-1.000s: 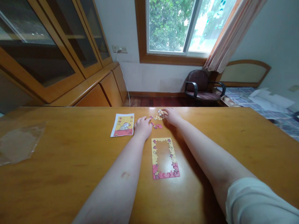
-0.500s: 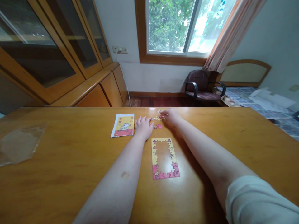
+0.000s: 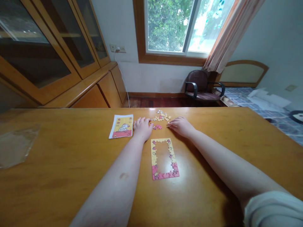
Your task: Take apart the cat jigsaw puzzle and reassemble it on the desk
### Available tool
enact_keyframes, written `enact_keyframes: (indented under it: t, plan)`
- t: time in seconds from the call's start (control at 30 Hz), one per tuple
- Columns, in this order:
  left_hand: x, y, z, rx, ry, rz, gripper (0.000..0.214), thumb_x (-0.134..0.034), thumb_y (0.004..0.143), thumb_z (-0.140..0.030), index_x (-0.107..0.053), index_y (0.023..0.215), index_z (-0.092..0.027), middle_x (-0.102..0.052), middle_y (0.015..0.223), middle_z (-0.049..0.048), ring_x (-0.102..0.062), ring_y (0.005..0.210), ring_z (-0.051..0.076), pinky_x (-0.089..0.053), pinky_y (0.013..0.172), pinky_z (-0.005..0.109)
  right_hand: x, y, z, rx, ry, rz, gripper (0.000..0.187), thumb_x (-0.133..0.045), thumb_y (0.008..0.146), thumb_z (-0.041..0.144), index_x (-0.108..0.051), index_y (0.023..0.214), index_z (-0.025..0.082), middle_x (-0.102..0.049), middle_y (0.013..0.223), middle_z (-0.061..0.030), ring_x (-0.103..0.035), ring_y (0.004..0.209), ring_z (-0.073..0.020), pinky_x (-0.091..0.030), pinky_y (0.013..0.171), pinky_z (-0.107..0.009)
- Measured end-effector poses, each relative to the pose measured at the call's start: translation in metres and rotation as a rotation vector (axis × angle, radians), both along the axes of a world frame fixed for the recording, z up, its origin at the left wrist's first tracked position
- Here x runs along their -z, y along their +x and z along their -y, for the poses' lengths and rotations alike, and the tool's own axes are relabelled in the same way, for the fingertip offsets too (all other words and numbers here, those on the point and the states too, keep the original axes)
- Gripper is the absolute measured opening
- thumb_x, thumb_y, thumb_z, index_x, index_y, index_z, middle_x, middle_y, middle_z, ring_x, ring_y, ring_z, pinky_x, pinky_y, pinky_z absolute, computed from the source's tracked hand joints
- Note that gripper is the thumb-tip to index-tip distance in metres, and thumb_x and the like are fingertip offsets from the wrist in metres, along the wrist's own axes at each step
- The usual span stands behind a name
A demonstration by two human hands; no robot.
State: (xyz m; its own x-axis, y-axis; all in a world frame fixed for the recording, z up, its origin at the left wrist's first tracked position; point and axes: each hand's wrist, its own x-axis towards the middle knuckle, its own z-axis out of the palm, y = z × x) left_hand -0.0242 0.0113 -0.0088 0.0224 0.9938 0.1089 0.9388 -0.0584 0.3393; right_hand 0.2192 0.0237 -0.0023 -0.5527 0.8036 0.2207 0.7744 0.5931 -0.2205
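Observation:
My left hand lies on the table between the picture card and the loose pieces, fingers stretched and spread. To its right, my right hand has its fingertips together on a small puzzle piece at the tabletop. A pile of loose yellow and white puzzle pieces lies beyond and between the hands. Several pink puzzle pieces form a small group nearer me. Closer still is a joined puzzle border, yellow above and pink below, with bare table inside it. The picture card shows a white animal.
The wooden table bears a clear plastic bag at far left. Behind its back edge are a glass-door cabinet at left and an armchair with a bed at right.
My right hand has moved from the loose pile toward me and slightly right, bringing a small piece at its fingertips. The left hand stays beside the card. The view has shifted slightly.

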Motion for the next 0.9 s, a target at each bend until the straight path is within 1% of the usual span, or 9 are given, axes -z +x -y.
enact_keyframes:
  t: [0.1,0.2,0.33,0.43,0.53,0.6,0.7,0.8,0.9]
  plan:
    - [0.001,0.000,0.000,-0.001,-0.008,0.008,0.039,-0.043,0.093,-0.042,-0.060,0.124,-0.024,-0.050,0.143,0.0088,-0.035,0.138,0.031,-0.023,0.116,0.050,0.000,0.007,0.002,0.030,0.013,-0.068,0.030,-0.057,0.089,0.033,-0.070,0.114,0.022,-0.072,0.111,-0.0075,-0.061,0.101,-0.0230,-0.037,0.098,-0.040]
    - [0.001,-0.001,0.000,-0.005,-0.010,0.016,0.039,-0.043,0.093,-0.042,-0.060,0.124,-0.025,-0.050,0.144,0.0088,-0.034,0.138,0.031,-0.023,0.116,0.051,-0.001,0.011,0.005,0.038,0.011,-0.066,0.031,-0.053,0.089,0.031,-0.069,0.115,0.022,-0.070,0.115,-0.0081,-0.059,0.106,-0.0237,-0.036,0.101,-0.042]
    - [-0.001,0.000,0.001,-0.003,-0.004,0.019,0.037,-0.045,0.092,-0.041,-0.060,0.122,-0.025,-0.051,0.142,0.0087,-0.035,0.138,0.031,-0.023,0.116,0.051,-0.003,0.011,0.008,0.075,-0.002,0.016,0.035,-0.053,0.091,0.043,-0.068,0.118,0.026,-0.061,0.131,-0.0088,-0.050,0.121,-0.0276,-0.028,0.108,-0.049]
    - [-0.002,0.000,0.002,-0.002,-0.004,0.018,0.036,-0.045,0.092,-0.041,-0.060,0.121,-0.025,-0.052,0.141,0.0080,-0.035,0.137,0.031,-0.023,0.116,0.050,-0.003,0.011,0.006,0.145,-0.015,0.069,0.035,-0.052,0.092,0.047,-0.070,0.114,0.027,-0.057,0.136,-0.0080,-0.043,0.129,-0.0305,-0.022,0.111,-0.054]
    - [-0.002,0.000,0.002,-0.002,-0.002,0.013,0.037,-0.045,0.092,-0.041,-0.061,0.121,-0.024,-0.052,0.141,0.0085,-0.036,0.137,0.031,-0.024,0.116,0.049,0.000,0.014,0.004,0.234,-0.023,0.076,0.036,-0.050,0.093,0.044,-0.069,0.116,0.024,-0.058,0.136,-0.0092,-0.042,0.131,-0.0312,-0.021,0.113,-0.054]
    - [-0.002,-0.001,0.002,-0.003,0.003,0.013,0.037,-0.045,0.092,-0.041,-0.061,0.121,-0.024,-0.052,0.141,0.0088,-0.037,0.136,0.031,-0.025,0.115,0.049,0.001,0.015,0.004,0.239,-0.046,0.071,0.043,-0.050,0.093,0.045,-0.062,0.127,0.023,-0.052,0.142,-0.0101,-0.039,0.135,-0.0321,-0.020,0.114,-0.056]
    - [-0.001,-0.001,0.001,-0.005,0.014,0.012,0.037,-0.045,0.092,-0.041,-0.061,0.121,-0.024,-0.053,0.140,0.0083,-0.038,0.136,0.031,-0.025,0.115,0.049,0.002,0.009,0.006,0.153,-0.103,0.077,0.057,-0.045,0.094,0.050,-0.042,0.146,0.025,-0.040,0.152,-0.0091,-0.029,0.142,-0.0318,-0.016,0.115,-0.059]
    - [-0.001,-0.001,0.000,-0.003,0.015,0.015,0.037,-0.045,0.092,-0.041,-0.061,0.121,-0.024,-0.053,0.140,0.0080,-0.038,0.135,0.030,-0.026,0.115,0.048,0.002,0.000,0.006,0.085,-0.167,0.099,0.057,-0.037,0.097,0.051,-0.034,0.149,0.027,-0.034,0.155,-0.0075,-0.026,0.145,-0.0291,-0.010,0.116,-0.061]
    - [-0.001,0.000,0.000,-0.006,0.004,0.021,0.039,-0.045,0.092,-0.042,-0.060,0.123,-0.023,-0.052,0.141,0.0091,-0.037,0.136,0.031,-0.025,0.115,0.049,0.003,0.001,0.004,0.118,-0.215,0.102,0.057,-0.035,0.098,0.049,-0.032,0.150,0.026,-0.030,0.156,-0.0089,-0.024,0.145,-0.0275,-0.010,0.116,-0.060]
